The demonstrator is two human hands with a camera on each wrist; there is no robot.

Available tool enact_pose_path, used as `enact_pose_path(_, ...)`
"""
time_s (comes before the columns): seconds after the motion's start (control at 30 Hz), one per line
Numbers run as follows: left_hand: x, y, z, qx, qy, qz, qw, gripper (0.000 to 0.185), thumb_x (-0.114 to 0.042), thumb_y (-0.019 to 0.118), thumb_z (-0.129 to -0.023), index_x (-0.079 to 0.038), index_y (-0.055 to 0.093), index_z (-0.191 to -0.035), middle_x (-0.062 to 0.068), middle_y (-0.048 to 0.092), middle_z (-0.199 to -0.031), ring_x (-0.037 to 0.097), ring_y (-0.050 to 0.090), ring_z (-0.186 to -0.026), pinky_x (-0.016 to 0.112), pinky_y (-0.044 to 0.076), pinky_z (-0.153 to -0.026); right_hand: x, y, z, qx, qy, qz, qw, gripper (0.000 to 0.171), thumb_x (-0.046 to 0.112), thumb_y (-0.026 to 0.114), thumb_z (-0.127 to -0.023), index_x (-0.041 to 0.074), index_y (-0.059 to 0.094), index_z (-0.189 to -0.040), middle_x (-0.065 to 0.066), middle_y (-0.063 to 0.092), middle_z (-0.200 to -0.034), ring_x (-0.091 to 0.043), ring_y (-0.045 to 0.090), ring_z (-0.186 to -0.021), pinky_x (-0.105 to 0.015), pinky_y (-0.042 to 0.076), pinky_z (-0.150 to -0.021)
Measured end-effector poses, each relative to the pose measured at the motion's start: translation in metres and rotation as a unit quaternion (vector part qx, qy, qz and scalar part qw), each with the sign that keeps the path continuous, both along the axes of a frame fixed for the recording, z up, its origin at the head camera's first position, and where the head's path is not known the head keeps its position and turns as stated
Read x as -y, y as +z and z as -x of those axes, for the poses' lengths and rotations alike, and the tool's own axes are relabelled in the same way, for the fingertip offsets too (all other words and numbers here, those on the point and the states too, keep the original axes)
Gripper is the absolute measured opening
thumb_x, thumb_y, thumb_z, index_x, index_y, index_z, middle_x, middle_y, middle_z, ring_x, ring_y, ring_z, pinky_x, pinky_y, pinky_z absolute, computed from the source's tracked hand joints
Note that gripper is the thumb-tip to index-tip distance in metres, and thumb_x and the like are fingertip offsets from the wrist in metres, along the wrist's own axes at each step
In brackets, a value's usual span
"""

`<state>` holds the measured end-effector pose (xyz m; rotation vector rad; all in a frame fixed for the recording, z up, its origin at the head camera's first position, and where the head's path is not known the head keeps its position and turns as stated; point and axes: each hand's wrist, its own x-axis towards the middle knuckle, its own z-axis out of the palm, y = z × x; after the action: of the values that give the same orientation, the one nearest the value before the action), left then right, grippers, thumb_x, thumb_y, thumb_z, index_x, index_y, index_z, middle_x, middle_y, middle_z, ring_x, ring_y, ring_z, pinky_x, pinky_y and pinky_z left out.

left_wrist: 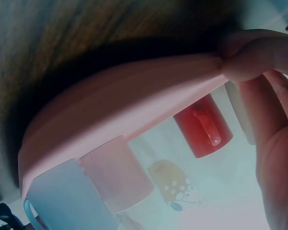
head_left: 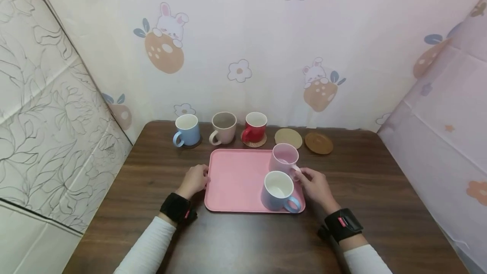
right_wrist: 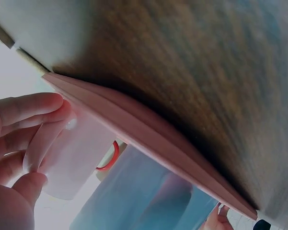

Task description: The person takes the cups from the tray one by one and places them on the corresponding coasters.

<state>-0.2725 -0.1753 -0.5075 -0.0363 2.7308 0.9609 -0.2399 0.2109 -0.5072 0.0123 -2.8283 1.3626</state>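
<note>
A pink tray [head_left: 236,181] lies on the brown table, carrying a pink mug [head_left: 283,157] and a light blue mug [head_left: 277,191] on its right side. My left hand [head_left: 195,179] grips the tray's left rim; the left wrist view shows a fingertip [left_wrist: 249,57] curled over the tray's edge [left_wrist: 134,110]. At the tray's right edge my right hand [head_left: 313,183] pinches the pink mug's handle. In the right wrist view its fingers [right_wrist: 28,110] lie against the pink mug [right_wrist: 76,153], above the tray rim [right_wrist: 148,139].
Along the back of the table stand a blue mug [head_left: 186,130] on a dark coaster, a beige mug [head_left: 223,128] and a red mug [head_left: 255,127] on a woven coaster. Two bare coasters [head_left: 288,138] [head_left: 318,143] lie to their right. Curtain walls enclose the table.
</note>
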Motion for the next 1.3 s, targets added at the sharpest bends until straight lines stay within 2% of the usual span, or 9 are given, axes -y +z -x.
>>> enact_pose_path(0.17, 0.001, -0.002, 0.001, 0.003, 0.001, -0.007, 1.0000, 0.031, -0.003, 0.060, -0.092, 0.001, 0.062, -0.123, 0.009, 0.061, -0.082, 0.015, 0.060, -0.062, 0.025, 0.052, -0.055, 0.000, 0.000, 0.001, -0.018, -0.006, -0.002, 1.000, 0.032, 0.029, 0.057, -0.099, 0.002, 0.068, -0.112, -0.015, 0.071, -0.095, -0.022, 0.064, -0.081, -0.021, 0.052, -0.065)
enact_pose_path(0.37, 0.003, -0.003, 0.001, 0.001, 0.000, -0.029, 0.9996, 0.032, 0.000, 0.058, -0.092, 0.003, 0.060, -0.124, 0.010, 0.061, -0.082, 0.014, 0.061, -0.062, 0.025, 0.055, -0.056, -0.002, 0.006, 0.001, -0.020, -0.007, -0.001, 1.000, 0.033, 0.028, 0.058, -0.098, 0.001, 0.068, -0.115, -0.017, 0.072, -0.098, -0.027, 0.067, -0.086, -0.021, 0.055, -0.068)
enact_pose_path(0.57, 0.006, -0.003, 0.002, -0.016, -0.004, -0.039, 0.9991, 0.030, 0.002, 0.057, -0.092, 0.005, 0.060, -0.122, 0.010, 0.062, -0.080, 0.012, 0.062, -0.059, 0.024, 0.055, -0.053, -0.007, 0.023, 0.003, -0.006, 0.003, -0.001, 1.000, 0.039, 0.033, 0.059, -0.097, 0.002, 0.066, -0.120, -0.017, 0.072, -0.101, -0.032, 0.069, -0.093, -0.034, 0.059, -0.078)
enact_pose_path(0.73, 0.005, -0.002, 0.002, -0.007, -0.004, -0.044, 0.9990, 0.030, 0.001, 0.056, -0.093, 0.005, 0.060, -0.122, 0.010, 0.062, -0.080, 0.012, 0.062, -0.057, 0.024, 0.055, -0.053, -0.016, 0.039, 0.009, -0.020, 0.003, -0.009, 1.000, 0.044, 0.035, 0.057, -0.097, 0.000, 0.065, -0.121, -0.020, 0.072, -0.102, -0.033, 0.069, -0.092, -0.028, 0.056, -0.073)
enact_pose_path(0.87, 0.003, -0.003, 0.002, 0.017, 0.001, -0.041, 0.9990, 0.030, -0.002, 0.055, -0.095, 0.004, 0.058, -0.124, 0.010, 0.060, -0.080, 0.014, 0.061, -0.058, 0.024, 0.054, -0.053, -0.022, 0.050, 0.018, -0.033, -0.009, 0.003, 0.999, 0.045, 0.035, 0.057, -0.097, -0.002, 0.065, -0.121, -0.023, 0.071, -0.104, -0.022, 0.069, -0.087, -0.020, 0.054, -0.069)
enact_pose_path(1.03, 0.004, -0.004, 0.001, 0.019, 0.007, -0.042, 0.9989, 0.029, 0.000, 0.055, -0.094, 0.004, 0.058, -0.123, 0.010, 0.061, -0.080, 0.014, 0.061, -0.058, 0.024, 0.054, -0.053, -0.031, 0.062, 0.036, -0.054, -0.023, 0.010, 0.998, 0.047, 0.036, 0.055, -0.098, -0.005, 0.064, -0.121, -0.026, 0.069, -0.105, -0.004, 0.067, -0.079, -0.013, 0.052, -0.067)
enact_pose_path(1.17, 0.003, -0.004, 0.001, 0.017, 0.004, -0.049, 0.9986, 0.029, -0.001, 0.055, -0.094, 0.003, 0.059, -0.122, 0.010, 0.061, -0.082, 0.014, 0.061, -0.059, 0.024, 0.054, -0.053, -0.034, 0.065, 0.053, -0.082, -0.026, 0.033, 0.996, 0.043, 0.026, 0.057, -0.099, -0.011, 0.062, -0.120, -0.032, 0.067, -0.103, 0.004, 0.065, -0.074, -0.013, 0.054, -0.066)
enact_pose_path(1.3, 0.003, -0.002, 0.002, 0.016, -0.001, -0.043, 0.9990, 0.028, -0.001, 0.055, -0.094, 0.003, 0.059, -0.122, 0.010, 0.061, -0.082, 0.014, 0.061, -0.060, 0.024, 0.054, -0.054, -0.033, 0.064, 0.069, -0.072, -0.033, 0.069, 0.994, 0.043, 0.024, 0.057, -0.098, -0.012, 0.060, -0.122, -0.034, 0.064, -0.109, 0.007, 0.063, -0.075, -0.014, 0.055, -0.068)
